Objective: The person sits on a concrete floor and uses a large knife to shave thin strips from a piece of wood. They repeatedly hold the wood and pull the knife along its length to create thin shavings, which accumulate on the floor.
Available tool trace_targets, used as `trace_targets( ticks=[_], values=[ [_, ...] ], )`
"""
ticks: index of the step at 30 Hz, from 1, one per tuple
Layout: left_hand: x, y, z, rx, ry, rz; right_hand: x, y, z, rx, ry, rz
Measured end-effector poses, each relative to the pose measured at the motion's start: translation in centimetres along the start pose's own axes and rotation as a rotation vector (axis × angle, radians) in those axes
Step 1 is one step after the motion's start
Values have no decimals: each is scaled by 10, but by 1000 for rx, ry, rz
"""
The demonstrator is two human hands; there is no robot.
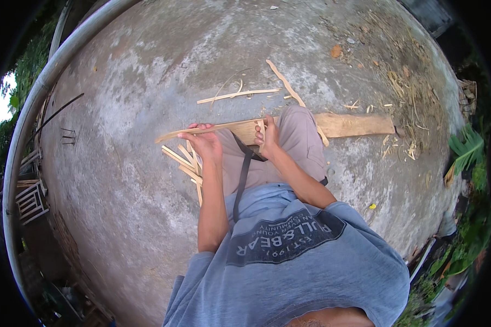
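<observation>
Between my knees runs a thin, pale wooden strip [174, 134], its left end sticking out past my left leg. My left hand [206, 144] pinches this strip, fingers over the far side and thumb below. At the strip's right end my right hand [270, 140] is closed, thumb up, around a short pale wooden piece [262, 128]. Whether that piece is a tool's handle I cannot make out. A wide wooden board [354, 125] lies crosswise under my legs, its middle hidden by my right knee.
Several cut strips [180, 159] lie beside my left thigh. Another strip [237, 96] and a longer bent piece [282, 79] rest on the concrete floor [131, 218] ahead. Shavings [412, 147] litter the right side. A metal pole [24, 125] curves along the left.
</observation>
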State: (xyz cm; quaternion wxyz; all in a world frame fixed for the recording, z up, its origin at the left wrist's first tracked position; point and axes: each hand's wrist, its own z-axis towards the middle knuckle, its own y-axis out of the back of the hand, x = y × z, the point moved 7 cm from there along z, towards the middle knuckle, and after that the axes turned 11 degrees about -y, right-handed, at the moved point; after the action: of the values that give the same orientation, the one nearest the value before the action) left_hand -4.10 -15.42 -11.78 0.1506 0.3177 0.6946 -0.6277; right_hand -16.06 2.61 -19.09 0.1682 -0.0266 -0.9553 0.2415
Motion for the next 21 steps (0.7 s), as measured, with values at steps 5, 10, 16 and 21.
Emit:
trace_targets(
  ticks=[5,10,16,21],
  values=[
    [-14,23,38,30,250,147,0,-15,-76,318,679,-1423],
    [38,116,45,105,765,125,-52,-51,-158,837,797,-1670],
    [29,66,-9,72,821,401,-18,-22,-95,542,589,-1530],
    [-63,106,-17,168,577,487,106,31,-30,88,480,-939]
  ],
)
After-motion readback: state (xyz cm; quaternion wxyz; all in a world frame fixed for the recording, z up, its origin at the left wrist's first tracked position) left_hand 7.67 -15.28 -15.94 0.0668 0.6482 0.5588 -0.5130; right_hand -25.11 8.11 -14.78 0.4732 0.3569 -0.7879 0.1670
